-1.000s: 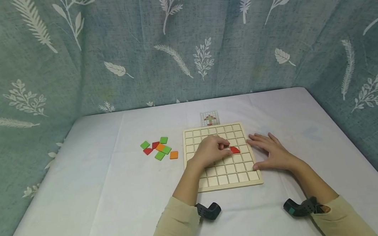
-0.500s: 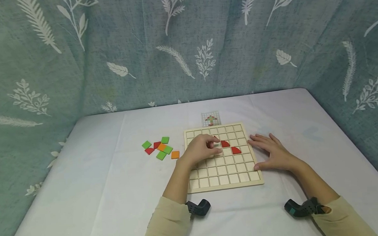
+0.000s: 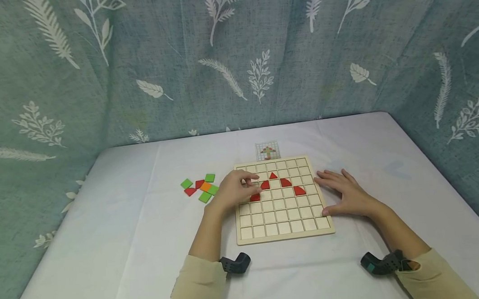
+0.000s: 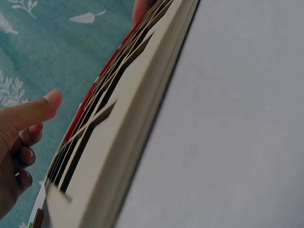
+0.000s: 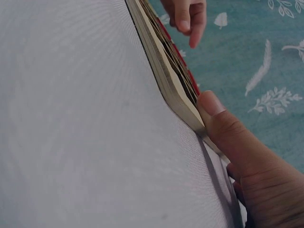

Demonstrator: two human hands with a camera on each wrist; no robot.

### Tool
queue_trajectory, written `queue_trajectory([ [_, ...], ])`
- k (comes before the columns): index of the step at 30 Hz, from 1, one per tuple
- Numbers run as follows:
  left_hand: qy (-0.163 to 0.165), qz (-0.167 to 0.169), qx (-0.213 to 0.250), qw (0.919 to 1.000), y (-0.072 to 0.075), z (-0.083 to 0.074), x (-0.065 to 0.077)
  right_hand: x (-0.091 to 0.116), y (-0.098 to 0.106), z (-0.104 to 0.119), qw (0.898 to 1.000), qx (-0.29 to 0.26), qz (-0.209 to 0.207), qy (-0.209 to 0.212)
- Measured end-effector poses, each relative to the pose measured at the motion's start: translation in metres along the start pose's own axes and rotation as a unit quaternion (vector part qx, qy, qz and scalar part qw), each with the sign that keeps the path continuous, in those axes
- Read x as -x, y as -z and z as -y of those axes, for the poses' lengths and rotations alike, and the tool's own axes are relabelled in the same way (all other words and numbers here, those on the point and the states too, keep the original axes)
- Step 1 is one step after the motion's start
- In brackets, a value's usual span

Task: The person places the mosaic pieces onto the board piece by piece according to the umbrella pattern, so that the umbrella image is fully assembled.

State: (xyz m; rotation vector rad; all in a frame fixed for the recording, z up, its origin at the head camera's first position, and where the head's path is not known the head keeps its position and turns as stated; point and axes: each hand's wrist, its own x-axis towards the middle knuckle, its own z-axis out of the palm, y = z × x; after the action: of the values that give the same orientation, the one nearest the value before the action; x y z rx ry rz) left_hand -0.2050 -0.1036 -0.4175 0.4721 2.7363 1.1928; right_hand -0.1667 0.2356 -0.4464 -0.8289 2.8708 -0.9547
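Observation:
My left hand (image 3: 230,190) hovers over the left part of the wooden grid board (image 3: 282,239), fingers loosely bent with nothing between them. Beside its thumb lies a red quarter-round tile (image 3: 255,197), partly covered by the hand. Other red tiles sit in the grid squares: a small triangle (image 3: 272,175) near the top, a quarter-round tile (image 3: 265,185) below it on the left, and two more on the right (image 3: 285,182). Spread along the board's right edge, my right hand (image 3: 345,193) rests its thumb (image 5: 212,103) on the rim.
Loose green (image 3: 205,197), red (image 3: 190,191) and orange tiles (image 3: 205,186) lie on the white cloth (image 3: 147,244) left of the board. Behind the board is a small pattern card (image 3: 267,151) showing an arrow-like figure. A leaf-patterned curtain (image 3: 157,59) stands at the back.
My left hand has moved left across the board, uncovering the triangle and quarter-round tiles. It now hides the nearest loose orange tile. The right hand has stayed at the edge.

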Motion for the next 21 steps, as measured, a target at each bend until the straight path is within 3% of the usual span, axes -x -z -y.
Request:
queue_trajectory([
  [7,0.007,-0.025,-0.004,0.9997,0.017,0.011,0.011,0.000,-0.001,-0.002,1.000,0.009,0.000,0.002],
  [14,0.053,-0.039,-0.014,0.9977,0.039,0.028,0.025,0.001,0.000,-0.002,1.000,0.010,-0.001,0.005],
  [21,0.074,-0.060,-0.032,0.9949,0.064,0.047,0.038,0.000,-0.001,-0.001,1.000,0.013,-0.005,0.008],
])
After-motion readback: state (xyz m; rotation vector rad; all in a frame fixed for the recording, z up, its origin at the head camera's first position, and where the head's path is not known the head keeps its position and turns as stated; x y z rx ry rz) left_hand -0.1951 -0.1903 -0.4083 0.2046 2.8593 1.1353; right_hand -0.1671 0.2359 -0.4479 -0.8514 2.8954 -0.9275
